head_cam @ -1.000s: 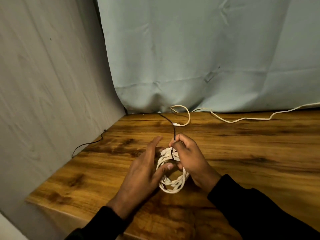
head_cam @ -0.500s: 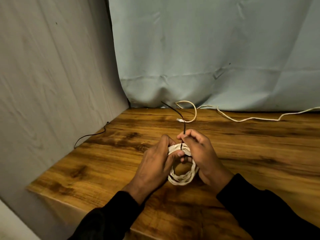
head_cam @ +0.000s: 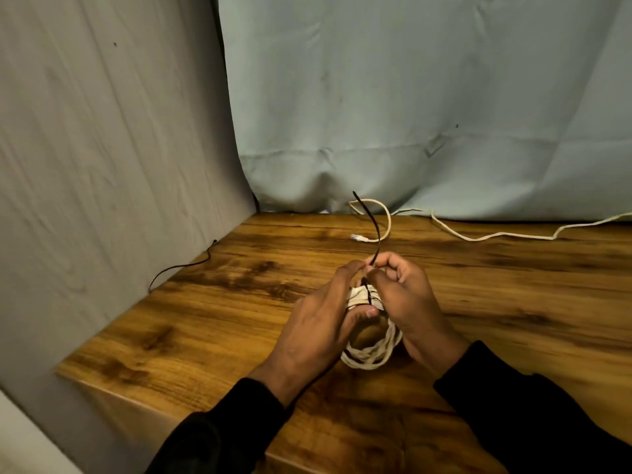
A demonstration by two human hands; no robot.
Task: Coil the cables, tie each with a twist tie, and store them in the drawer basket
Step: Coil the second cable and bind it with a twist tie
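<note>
Wooden table (head_cam: 205, 319); coiled cable (head_cam: 372, 354) between hands.

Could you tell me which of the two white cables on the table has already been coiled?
The coiled white cable held between both hands, with the black twist tie round it. The other white cable lies loose along the backdrop.

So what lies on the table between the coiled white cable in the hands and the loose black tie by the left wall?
Nothing: in the head view only bare wooden table separates the coiled cable from the black tie.
</note>
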